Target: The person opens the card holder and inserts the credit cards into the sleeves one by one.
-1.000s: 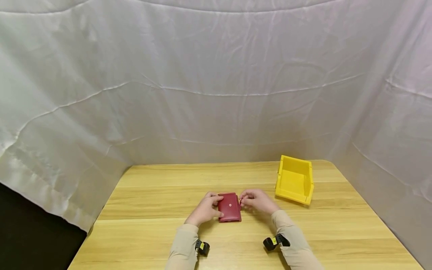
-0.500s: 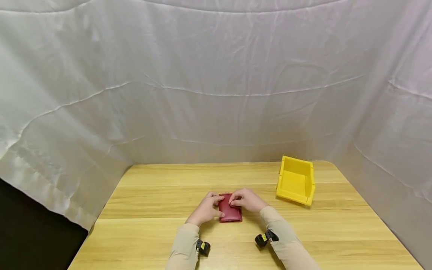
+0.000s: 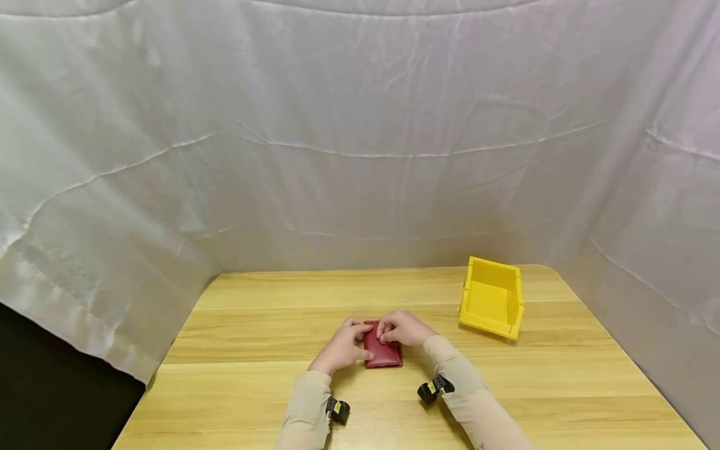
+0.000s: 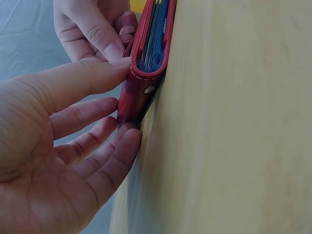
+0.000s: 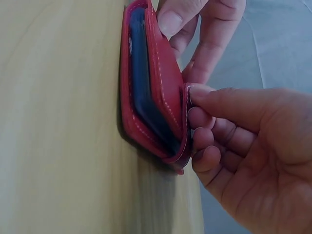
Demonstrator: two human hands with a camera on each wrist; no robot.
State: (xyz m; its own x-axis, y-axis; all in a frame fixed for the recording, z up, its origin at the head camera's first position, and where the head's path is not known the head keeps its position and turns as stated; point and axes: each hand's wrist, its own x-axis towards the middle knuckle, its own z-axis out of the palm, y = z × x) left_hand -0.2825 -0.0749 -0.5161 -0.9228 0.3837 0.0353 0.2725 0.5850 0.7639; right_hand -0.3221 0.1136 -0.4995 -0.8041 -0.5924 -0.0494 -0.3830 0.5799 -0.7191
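A red leather wallet with pale stitching lies on the table, folded over, its small strap reaching up over the top cover. Cards and a dark blue lining show between its covers in the wrist views. At the wallet's left side, my left hand holds the folded edge, thumb on the cover and fingers against the spine. My right hand pinches the strap's end over the cover between thumb and index finger, the other fingers curled beneath. The fingers hide the strap's tip in the head view.
A yellow plastic bin stands at the back right of the wooden table. Grey-white curtains enclose the back and sides. A black wrist camera sits on each sleeve.
My right hand has moved left from beside the wallet's right edge to over its cover, bringing the strap across. My left hand has stayed at the left edge.
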